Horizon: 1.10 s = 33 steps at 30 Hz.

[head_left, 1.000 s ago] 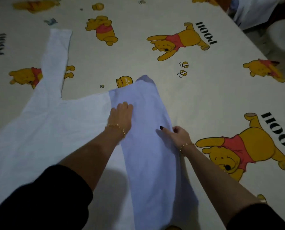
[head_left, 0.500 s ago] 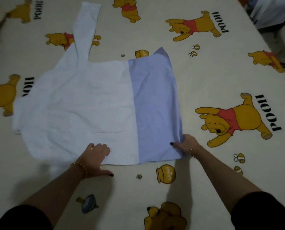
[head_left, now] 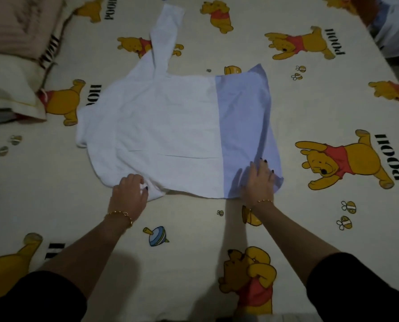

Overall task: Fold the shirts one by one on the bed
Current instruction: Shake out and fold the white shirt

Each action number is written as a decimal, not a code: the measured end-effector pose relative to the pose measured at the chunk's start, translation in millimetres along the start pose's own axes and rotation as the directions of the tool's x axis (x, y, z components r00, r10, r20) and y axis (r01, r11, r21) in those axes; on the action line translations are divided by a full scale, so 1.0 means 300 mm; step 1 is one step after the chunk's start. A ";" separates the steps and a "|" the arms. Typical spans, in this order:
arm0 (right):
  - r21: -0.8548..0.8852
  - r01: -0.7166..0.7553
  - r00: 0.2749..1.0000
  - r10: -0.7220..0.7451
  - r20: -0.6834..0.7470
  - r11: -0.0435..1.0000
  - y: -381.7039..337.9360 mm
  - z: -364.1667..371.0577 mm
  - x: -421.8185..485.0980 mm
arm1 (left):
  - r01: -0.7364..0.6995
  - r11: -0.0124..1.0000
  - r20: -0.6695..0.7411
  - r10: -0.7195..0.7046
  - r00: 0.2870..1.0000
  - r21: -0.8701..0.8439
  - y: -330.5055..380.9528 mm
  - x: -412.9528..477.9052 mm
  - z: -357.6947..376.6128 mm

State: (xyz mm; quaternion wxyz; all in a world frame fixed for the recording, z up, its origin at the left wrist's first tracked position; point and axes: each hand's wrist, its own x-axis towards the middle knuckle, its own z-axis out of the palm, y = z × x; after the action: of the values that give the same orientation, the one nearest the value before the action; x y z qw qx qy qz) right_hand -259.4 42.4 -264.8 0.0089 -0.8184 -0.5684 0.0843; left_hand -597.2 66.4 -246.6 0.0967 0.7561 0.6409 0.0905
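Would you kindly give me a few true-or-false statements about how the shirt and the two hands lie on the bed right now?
1. The right hand lies flat on the blue folded panel of the shirt. True.
2. The left hand is lifted clear of the shirt. False: it touches the white near hem.
3. One sleeve sticks out unfolded on the far side. True.
4. The shirt lies on a plain sheet. False: the sheet is printed with yellow bears.
5. The pillows sit at the bed's right edge. False: the pillows are at the far left.
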 end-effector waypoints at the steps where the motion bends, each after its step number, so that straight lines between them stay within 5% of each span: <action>1: -0.006 0.038 0.999 -0.038 -0.031 0.999 -0.050 0.012 -0.021 | 0.120 0.992 0.005 -0.120 0.993 -0.034 -0.027 -0.020 -0.008; 5: 0.067 0.198 0.979 -0.201 0.040 0.978 -0.255 0.059 -0.115 | 0.551 0.830 0.069 -0.547 0.835 -0.087 -0.124 -0.091 -0.004; 9: 0.244 0.327 0.925 -0.362 0.114 0.913 -0.437 0.094 -0.244 | 0.742 0.642 0.297 -0.682 0.668 -0.194 -0.180 -0.103 0.039; 12: 0.352 0.130 0.869 -0.277 0.411 0.927 -0.539 0.129 -0.279 | 0.801 0.477 0.439 -0.671 0.597 -0.361 -0.184 -0.082 0.061; 15: 0.479 -0.055 0.912 -0.151 0.381 0.876 -0.612 0.150 -0.265 | 0.845 0.355 0.419 -0.750 0.512 -0.400 -0.200 -0.055 0.075; 18: 0.597 -0.124 0.937 -0.105 0.334 0.792 -0.662 0.136 -0.208 | 0.806 0.437 0.434 -0.685 0.586 -0.399 -0.235 -0.032 0.077; 21: 0.518 -0.078 0.909 -0.153 0.387 0.852 -0.689 0.122 -0.161 | 0.691 0.642 0.403 -0.566 0.720 -0.333 -0.267 -0.033 0.075; 27: 0.593 0.026 0.943 -0.217 0.254 0.805 -0.722 0.099 -0.164 | 0.579 0.782 0.259 -0.524 0.811 -0.232 -0.289 -0.040 0.040; 33: 0.599 0.308 0.934 -0.356 -0.041 0.739 -0.707 0.058 -0.210 | 0.536 0.716 0.093 -0.558 0.824 -0.448 -0.267 -0.080 -0.009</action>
State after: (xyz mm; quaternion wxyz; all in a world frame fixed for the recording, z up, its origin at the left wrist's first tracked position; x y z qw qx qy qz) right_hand -480.4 57.4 -250.5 0.2589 -0.6552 -0.6493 0.2867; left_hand -678.0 55.4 -265.4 0.2779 0.4858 0.7979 0.2239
